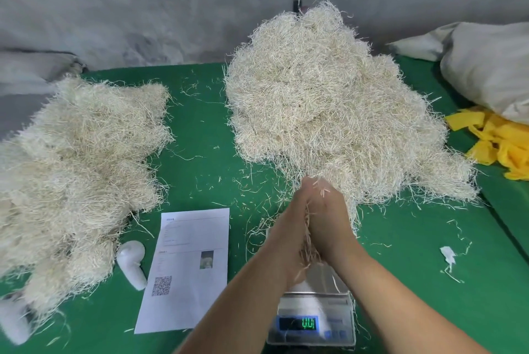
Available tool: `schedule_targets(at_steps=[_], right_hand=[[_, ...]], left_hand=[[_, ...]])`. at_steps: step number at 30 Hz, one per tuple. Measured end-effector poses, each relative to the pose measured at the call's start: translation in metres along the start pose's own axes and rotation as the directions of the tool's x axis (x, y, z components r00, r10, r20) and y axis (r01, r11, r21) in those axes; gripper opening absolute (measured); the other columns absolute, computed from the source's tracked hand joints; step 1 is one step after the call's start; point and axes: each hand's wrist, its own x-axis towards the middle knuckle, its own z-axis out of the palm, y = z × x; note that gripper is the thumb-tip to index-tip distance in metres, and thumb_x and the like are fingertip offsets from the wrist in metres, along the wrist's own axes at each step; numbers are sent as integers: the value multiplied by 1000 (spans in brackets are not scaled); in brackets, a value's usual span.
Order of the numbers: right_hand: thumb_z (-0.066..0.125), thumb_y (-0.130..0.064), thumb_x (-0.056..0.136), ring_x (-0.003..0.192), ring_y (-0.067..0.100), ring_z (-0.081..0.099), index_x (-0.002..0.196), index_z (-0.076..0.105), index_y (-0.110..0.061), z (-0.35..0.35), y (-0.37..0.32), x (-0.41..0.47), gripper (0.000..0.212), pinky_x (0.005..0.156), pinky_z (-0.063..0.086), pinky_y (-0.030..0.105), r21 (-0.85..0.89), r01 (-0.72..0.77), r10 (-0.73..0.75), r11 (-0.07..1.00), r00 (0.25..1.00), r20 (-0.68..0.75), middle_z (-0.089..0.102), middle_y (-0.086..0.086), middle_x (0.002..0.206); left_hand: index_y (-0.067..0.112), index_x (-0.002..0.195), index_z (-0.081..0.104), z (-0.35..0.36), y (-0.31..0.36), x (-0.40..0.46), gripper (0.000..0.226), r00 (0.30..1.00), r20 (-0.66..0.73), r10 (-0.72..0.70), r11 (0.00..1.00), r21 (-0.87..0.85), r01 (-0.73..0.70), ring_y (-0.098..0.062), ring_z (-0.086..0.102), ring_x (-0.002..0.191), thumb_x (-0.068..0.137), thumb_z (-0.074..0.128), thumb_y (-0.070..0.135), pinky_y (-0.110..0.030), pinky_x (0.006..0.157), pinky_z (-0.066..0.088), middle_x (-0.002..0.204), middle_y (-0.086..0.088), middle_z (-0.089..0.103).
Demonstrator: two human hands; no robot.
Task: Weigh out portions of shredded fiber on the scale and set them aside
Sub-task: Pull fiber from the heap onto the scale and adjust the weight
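Fiber: a small tuft (310, 242) pressed between both palms, above the scale (313, 316).
Handling: likely light, springy, sheds strands; best cupped from both sides.
Grip: left hand (289, 236) and right hand (329, 225) clasp it together.
Supply: big pile (329, 96) just beyond.

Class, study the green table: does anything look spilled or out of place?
Yes. Loose strands of fiber lie scattered on the green table between the two piles, and a torn white scrap lies alone at the right, apart from the yellow strips.
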Motion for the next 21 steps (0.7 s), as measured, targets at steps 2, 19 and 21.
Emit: schedule_targets(at_steps=[2, 19, 21], right_hand=[[41, -30, 106, 67, 5, 51, 111, 48, -52, -1, 9, 7, 24, 77, 40, 31, -210, 65, -59, 976, 998, 34, 59, -15, 72], [48, -21, 109, 105, 3, 67, 128, 58, -30, 27, 6, 14, 23, 92, 53, 33, -60, -9, 28, 998, 947, 321, 70, -15, 114], [52, -31, 107, 115, 8, 65, 134, 55, -34, 28, 8, 23, 27, 103, 52, 46, -95, -18, 47, 995, 948, 316, 62, -14, 131]], left_hand=[[22, 121, 73, -5, 0, 6, 66, 999, -33, -20, 999, -29, 19, -26, 75, 106, 85, 62, 76, -53, 99, 56, 112, -9, 78], [32, 103, 66, -89, 21, 54, 5, 836, -88, 542, 821, 267, -504, -14, 69, 73, 98, 67, 32, -30, 61, 58, 89, -6, 72], [36, 100, 61, -124, 34, 60, 4, 729, -20, 685, 594, 595, -542, -20, 68, 75, 99, 64, 35, -37, 64, 59, 93, -8, 67]])
